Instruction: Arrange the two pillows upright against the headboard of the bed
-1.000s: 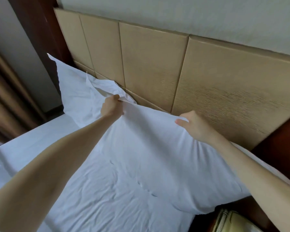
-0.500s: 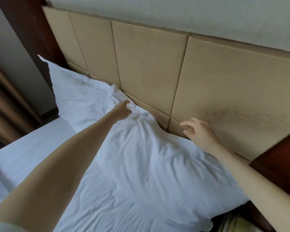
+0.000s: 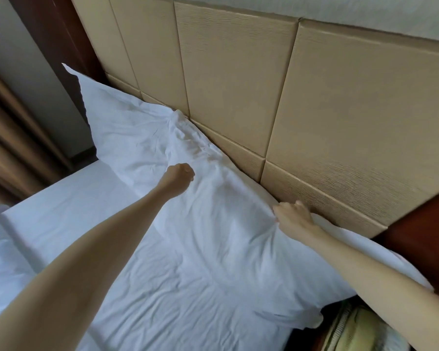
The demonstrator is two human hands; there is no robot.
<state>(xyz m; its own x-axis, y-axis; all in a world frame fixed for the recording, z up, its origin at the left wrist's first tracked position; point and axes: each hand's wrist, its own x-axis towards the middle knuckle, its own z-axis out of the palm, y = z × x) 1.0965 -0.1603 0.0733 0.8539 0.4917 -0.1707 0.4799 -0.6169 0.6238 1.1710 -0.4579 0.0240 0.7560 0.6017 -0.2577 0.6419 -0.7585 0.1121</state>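
Two bare forearms reach in from the bottom corners, over a white sheet [image 3: 69, 219] that covers the bed. At the lower right edge, beside the bed, a yellowish-green bag [image 3: 360, 330] shows in part. The near pillow [image 3: 226, 249] lies low and wrinkled, leaning only slightly, its far long edge touching the base of the headboard [image 3: 352, 117]. The right hand [image 3: 293, 217] rests on that far edge, fingers curled over the fabric where it meets the padded panels; whether it grips or only presses down, I cannot tell. The left hand [image 3: 180, 174] is balled into a fist, pushed into the pillow's upper left part, with nothing visibly caught in it. Beyond the fist lies the far pillow [image 3: 117, 122], also white, overlapping the near one, its top corner sticking up against dark wood trim [image 3: 61, 34]. Brown curtains [image 3: 8, 148] hang at the far left.
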